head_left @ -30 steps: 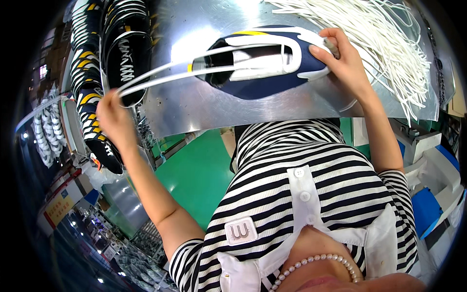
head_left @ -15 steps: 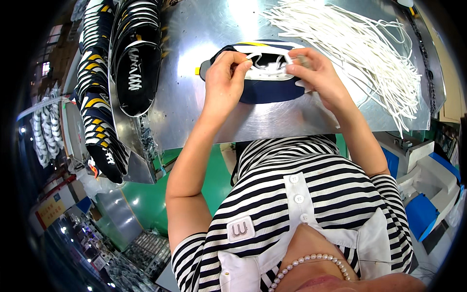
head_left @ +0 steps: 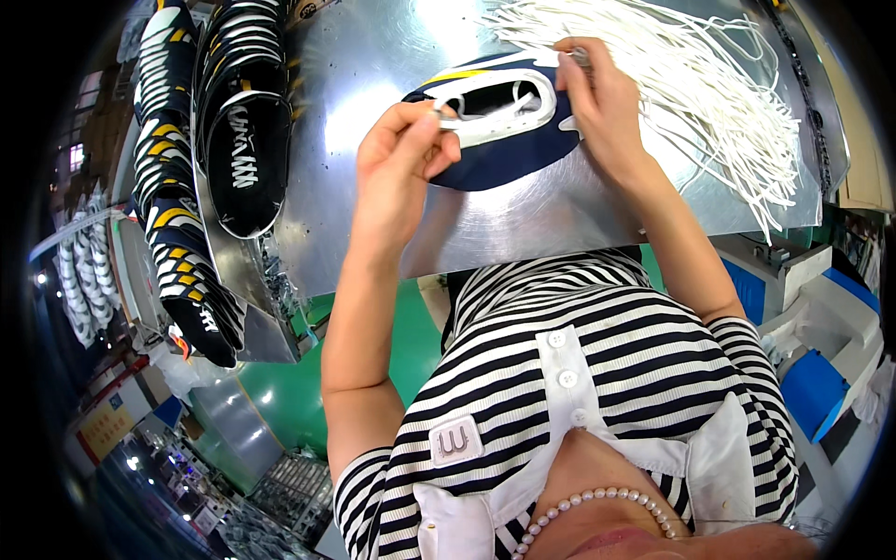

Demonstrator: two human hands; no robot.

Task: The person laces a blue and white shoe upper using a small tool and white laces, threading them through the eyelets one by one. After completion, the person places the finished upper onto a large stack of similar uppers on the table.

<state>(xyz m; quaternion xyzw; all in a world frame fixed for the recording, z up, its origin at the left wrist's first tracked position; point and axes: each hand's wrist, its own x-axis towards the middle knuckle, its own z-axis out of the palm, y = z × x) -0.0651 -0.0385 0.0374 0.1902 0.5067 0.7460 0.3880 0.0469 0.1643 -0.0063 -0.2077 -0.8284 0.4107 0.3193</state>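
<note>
A navy shoe upper with white trim and a yellow stripe lies on the metal table, its opening facing up. Inside that opening, loops of white shoelace show along both sides. At the upper's left end, my left hand pinches the shoelace between thumb and forefinger. My right hand is raised beside the right end, its thumb and fingers drawn together. Whatever lies between those fingertips is too small to make out; a greyish band shows by the fingers.
A large bundle of loose white laces spreads over the right of the metal table. At left, nested shoe uppers stand in a row, with another striped stack beyond. A grey and blue machine stands at the right.
My left hand has moved left and a little down, drawing the lace away from the upper. My right hand has lifted up and away from the opening. The view has shifted slightly.
</note>
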